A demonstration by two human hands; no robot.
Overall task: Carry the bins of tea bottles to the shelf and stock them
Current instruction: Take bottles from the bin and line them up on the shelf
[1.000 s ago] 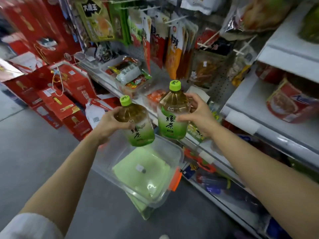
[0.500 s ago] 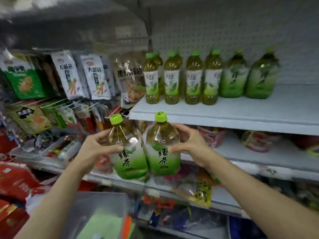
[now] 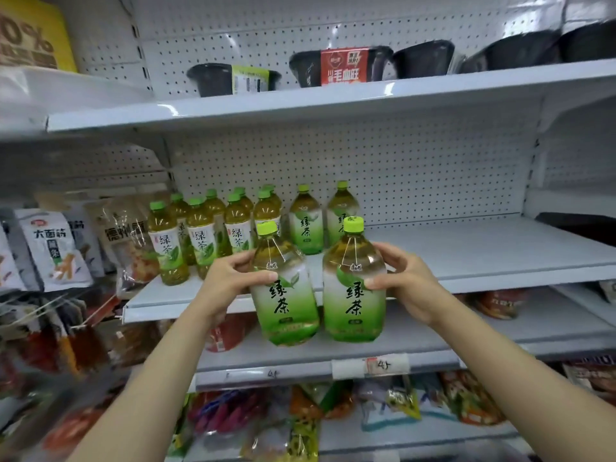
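Both held bottles have risen from below the shelf (image 3: 466,258) lip to its front edge, and the view has tilted up (black bowls (image 3: 423,58) on the upper shelf are now visible). Left hand (image 3: 226,288) grips the left bottle (image 3: 283,295) at its shoulder; right hand (image 3: 406,285) grips the right bottle (image 3: 355,288) likewise. Both bottles are upright, side by side, almost touching, in the air before the front edge. Stocked bottles (image 3: 233,228) stand toward the shelf's left end, near the back. Snack packs (image 3: 56,251) hang left of the shelf.

Lower snack packets (image 3: 383,405) blurred, unreadable
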